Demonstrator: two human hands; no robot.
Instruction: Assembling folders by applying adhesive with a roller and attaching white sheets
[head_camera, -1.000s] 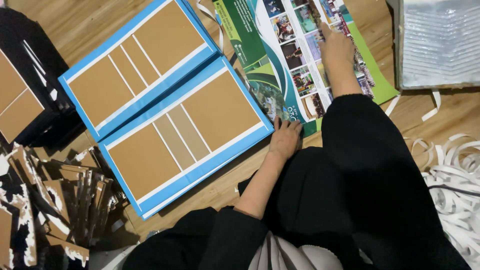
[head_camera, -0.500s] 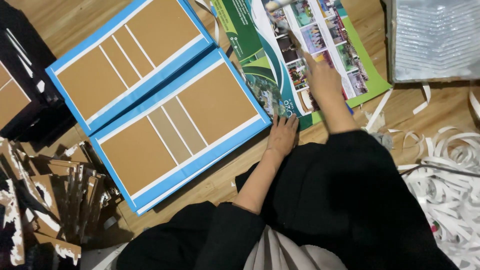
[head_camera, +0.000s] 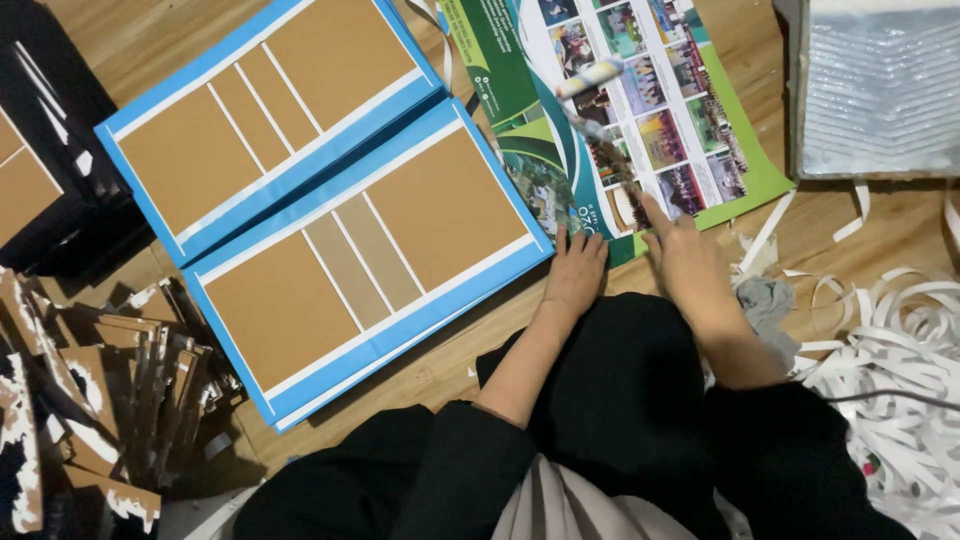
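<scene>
Your left hand (head_camera: 575, 272) lay flat, fingers together, on the lower edge of the printed sheet (head_camera: 640, 120), just beside the corner of the nearer blue cover (head_camera: 365, 265). Your right hand (head_camera: 690, 262) gripped a brush (head_camera: 600, 125), its blurred handle reaching up over the sheet; the fingers were curled round it. The sheet lay on the wooden floor (head_camera: 500, 350), with paper strips (head_camera: 890, 340) to the right.

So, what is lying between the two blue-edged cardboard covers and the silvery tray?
In the head view, a printed green poster with photo rows lies on the wooden floor between the covers and the tray.
</scene>
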